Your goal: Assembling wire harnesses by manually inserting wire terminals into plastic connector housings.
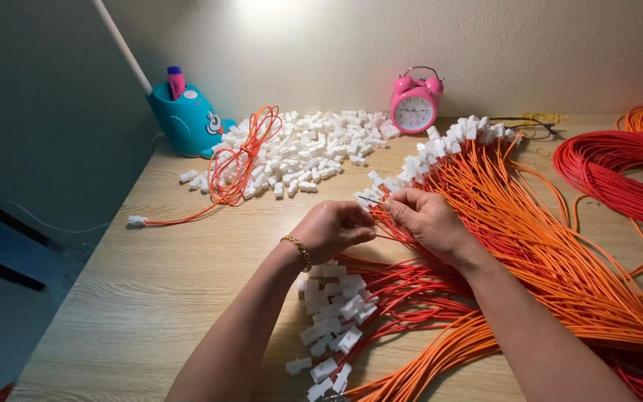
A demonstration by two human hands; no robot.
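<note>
From the head view we see our left hand (334, 229), a gold bracelet (298, 251) on its wrist, curled narrow with fingertips pinched at the bare ends of the orange wires (530, 238). Our right hand (427, 217) sits just beside it, fingers closed over the same wire ends near a small white connector (367, 196); whether either hand grips a single wire we cannot tell. The wires fan across the wooden table (150, 298), many tipped with white plugs. A heap of loose white connectors (306, 152) lies behind, with a coiled orange bundle (240, 160) on it, a blue pen holder (187, 119), a pink alarm clock (415, 106) and red wire loops (619, 171) far right.
</note>
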